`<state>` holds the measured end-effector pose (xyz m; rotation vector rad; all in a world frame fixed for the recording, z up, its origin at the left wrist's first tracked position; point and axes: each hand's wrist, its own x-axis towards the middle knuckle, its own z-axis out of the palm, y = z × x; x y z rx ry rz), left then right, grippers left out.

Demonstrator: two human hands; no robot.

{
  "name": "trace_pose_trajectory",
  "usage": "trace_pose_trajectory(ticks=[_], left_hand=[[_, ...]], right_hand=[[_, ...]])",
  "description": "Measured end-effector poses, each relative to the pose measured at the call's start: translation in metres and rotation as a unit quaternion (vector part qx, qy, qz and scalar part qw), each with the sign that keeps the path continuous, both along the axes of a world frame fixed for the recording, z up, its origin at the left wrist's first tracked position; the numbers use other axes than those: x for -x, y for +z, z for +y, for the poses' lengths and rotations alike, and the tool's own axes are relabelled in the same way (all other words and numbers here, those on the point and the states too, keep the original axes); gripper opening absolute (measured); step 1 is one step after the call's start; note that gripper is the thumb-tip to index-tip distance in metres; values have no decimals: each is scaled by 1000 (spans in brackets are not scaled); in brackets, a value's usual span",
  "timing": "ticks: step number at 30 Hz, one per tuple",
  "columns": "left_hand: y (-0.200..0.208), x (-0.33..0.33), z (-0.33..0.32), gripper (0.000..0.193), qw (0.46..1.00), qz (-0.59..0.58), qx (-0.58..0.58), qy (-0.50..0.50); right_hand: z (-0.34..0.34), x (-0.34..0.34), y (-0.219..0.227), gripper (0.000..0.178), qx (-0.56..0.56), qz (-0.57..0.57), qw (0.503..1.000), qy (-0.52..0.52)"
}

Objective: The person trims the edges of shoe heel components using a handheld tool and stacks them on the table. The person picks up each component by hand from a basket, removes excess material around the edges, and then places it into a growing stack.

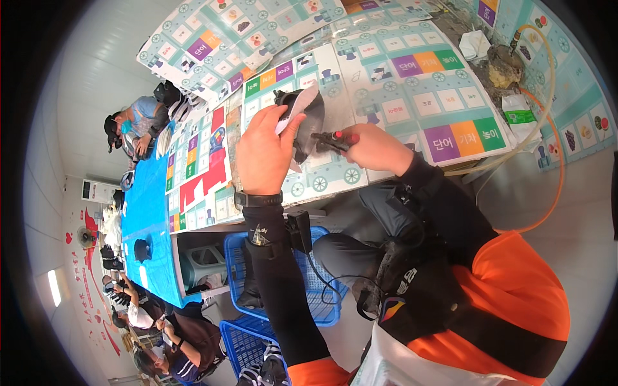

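My left hand [264, 151] is closed on a black shoe upper [312, 119] together with a white, sole-shaped piece [301, 106], both held above the worktable's printed cover. The white piece stands tilted between thumb and fingers. My right hand [381, 149] grips a pair of pliers with red handle ends [336, 140]. Their dark metal jaws lie right beside the shoe upper's edge; whether they bite on it I cannot tell. Part of the upper is hidden behind the left hand and the white piece.
Printed sheets cover the worktable [444, 96]. At its right stand a crusted pot [505, 66], a green-and-white packet [519, 117] and an orange hose [562, 154]. Blue baskets [331, 312] sit below, near my legs. A blue-covered table [145, 206] and several people are at the left.
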<state>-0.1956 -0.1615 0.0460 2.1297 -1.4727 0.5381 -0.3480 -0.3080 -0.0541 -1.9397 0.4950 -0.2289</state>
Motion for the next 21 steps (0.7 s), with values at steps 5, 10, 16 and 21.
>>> trace_pose_trajectory(ticks=[5, 10, 16, 21], left_hand=[[-5, -2, -1, 33, 1000, -9, 4, -1], [-5, -3, -5, 38, 999, -35, -3, 0], [-4, 0, -9, 38, 1000, -7, 3, -3], [-4, -1, -8, 39, 1000, 5, -4, 4]], right_hand=[[-1, 2, 7, 18, -37, 26, 998, 32], [-4, -3, -11, 21, 94, -85, 986, -104], [-2, 3, 2, 19, 101, -66, 986, -111], [-6, 4, 0, 18, 86, -55, 990, -94]])
